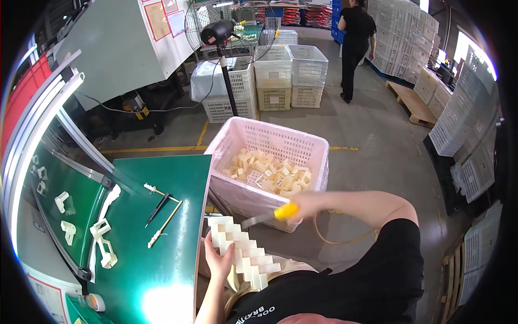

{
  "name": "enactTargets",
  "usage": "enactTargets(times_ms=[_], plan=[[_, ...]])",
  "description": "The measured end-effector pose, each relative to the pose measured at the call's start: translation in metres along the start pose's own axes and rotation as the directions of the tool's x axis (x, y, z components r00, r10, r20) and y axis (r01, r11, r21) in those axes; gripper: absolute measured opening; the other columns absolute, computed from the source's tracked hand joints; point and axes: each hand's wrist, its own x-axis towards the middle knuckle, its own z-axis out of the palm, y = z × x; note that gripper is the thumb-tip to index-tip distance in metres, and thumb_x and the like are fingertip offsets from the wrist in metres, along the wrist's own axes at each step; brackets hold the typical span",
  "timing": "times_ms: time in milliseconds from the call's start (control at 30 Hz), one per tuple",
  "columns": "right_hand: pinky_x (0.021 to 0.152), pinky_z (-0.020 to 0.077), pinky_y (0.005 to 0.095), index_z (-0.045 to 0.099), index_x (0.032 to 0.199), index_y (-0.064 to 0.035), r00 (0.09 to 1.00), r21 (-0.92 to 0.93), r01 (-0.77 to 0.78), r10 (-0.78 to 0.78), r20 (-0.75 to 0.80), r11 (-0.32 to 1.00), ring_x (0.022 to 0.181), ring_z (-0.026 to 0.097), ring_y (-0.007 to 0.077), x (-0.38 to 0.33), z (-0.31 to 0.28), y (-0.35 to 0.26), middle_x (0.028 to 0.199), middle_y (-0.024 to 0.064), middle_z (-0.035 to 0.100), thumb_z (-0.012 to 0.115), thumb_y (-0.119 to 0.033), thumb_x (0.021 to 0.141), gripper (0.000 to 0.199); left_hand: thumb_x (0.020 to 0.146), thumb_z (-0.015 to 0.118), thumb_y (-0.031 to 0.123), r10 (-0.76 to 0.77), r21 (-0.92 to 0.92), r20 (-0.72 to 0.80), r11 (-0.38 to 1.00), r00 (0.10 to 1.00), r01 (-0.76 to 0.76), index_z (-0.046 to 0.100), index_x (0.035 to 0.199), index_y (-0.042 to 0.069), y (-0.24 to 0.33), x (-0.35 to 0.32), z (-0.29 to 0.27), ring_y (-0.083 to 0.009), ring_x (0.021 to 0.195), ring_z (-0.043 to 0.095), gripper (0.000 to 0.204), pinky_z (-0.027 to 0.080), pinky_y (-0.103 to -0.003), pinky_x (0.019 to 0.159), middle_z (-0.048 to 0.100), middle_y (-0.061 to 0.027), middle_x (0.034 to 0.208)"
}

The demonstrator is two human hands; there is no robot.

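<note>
My left hand (220, 262) is closed round a stack of cream plastic parts (244, 251) whose edges form a staircase. The stack is held tilted between the green table and my body. My right hand (305, 207) grips a yellow-handled tool (285, 211) with a long grey tip, smeared by motion. That tip points left, close to the top of the stack; whether it touches cannot be told. A tan hose (337, 242) loops down beneath my right forearm. Just beyond the hands, a pink perforated crate (270, 129) holds many loose cream plastic parts (275, 171).
On the green table (156, 275) lie a black pen-like tool (157, 209), thin sticks (166, 224) and white frame-shaped parts (105, 245). A conveyor (54, 208) runs left under a light tube. Behind stand a fan (218, 33) and stacked crates (272, 70); a person (357, 46) is at the back right.
</note>
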Motion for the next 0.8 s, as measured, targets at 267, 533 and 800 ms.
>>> enactTargets(times_ms=[267,533,800], plan=[[0.037,0.0394,0.0251,0.059,0.071,-0.0073,0.974,0.135,-0.090,0.059,0.218,0.987,0.039,0.048,0.0094,0.000,-0.011,-0.012,0.050,-0.0009,0.050,0.077,-0.034,0.078,0.033,0.077,0.071,0.001,-0.020,-0.069,-0.002,0.997,1.000,0.020,0.035,0.136,0.000,0.001,-0.007,-0.011,-0.0222,0.103,0.061,0.069,0.052,-0.032,0.084,0.054,-0.0146,0.121],[0.038,0.0405,0.0252,0.059,0.074,-0.0064,0.799,0.242,-0.160,-0.018,0.601,0.957,0.042,0.052,0.0104,0.022,-0.015,0.029,0.052,0.0015,0.053,0.075,-0.030,0.082,0.030,0.077,0.070,-0.002,-0.035,-0.048,0.004,0.998,0.999,0.035,0.033,0.137,0.000,-0.002,-0.010,-0.014,-0.0222,0.109,0.058,0.071,0.051,-0.033,0.089,0.052,-0.0149,0.123],[0.041,0.0436,0.0268,0.065,0.083,-0.0088,0.685,0.215,-0.282,0.040,0.727,0.935,0.042,0.050,0.0116,0.011,0.018,0.057,0.056,0.0009,0.053,0.075,-0.026,0.082,0.020,0.076,0.070,-0.003,-0.015,-0.082,0.036,0.996,0.999,0.018,0.032,0.138,0.000,0.004,-0.005,-0.015,-0.0241,0.113,0.056,0.072,0.051,-0.035,0.091,0.050,-0.0154,0.126]])
